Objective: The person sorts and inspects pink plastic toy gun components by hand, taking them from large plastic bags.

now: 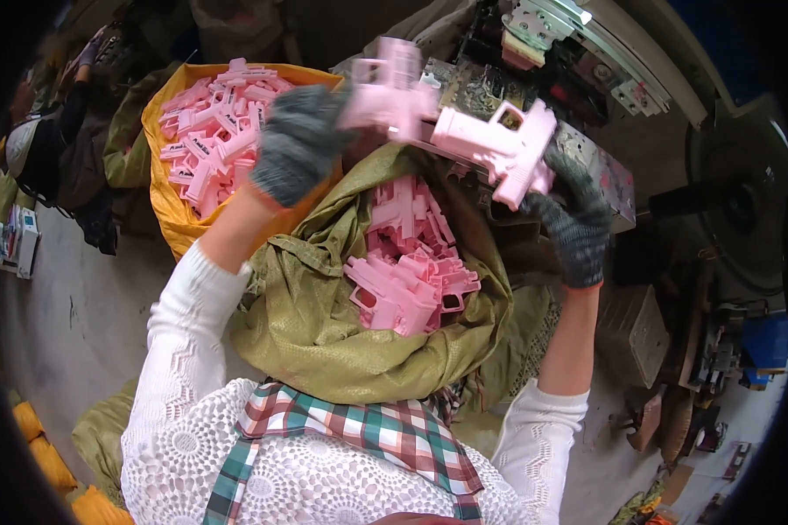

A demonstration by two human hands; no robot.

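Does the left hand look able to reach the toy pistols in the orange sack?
Probably yes: the left hand is close to the open orange sack and its toy pistols lie mostly exposed, though the pink pistol it holds may need releasing.

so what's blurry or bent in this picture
In the head view, the left hand and its pink toy pistol look blurred; the second pistol, in the right hand, looks sharper; also in the head view, edges bow and corners go black.

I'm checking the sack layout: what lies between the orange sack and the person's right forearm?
Mainly the open green sack, with pink toy guns inside; the head view shows this.
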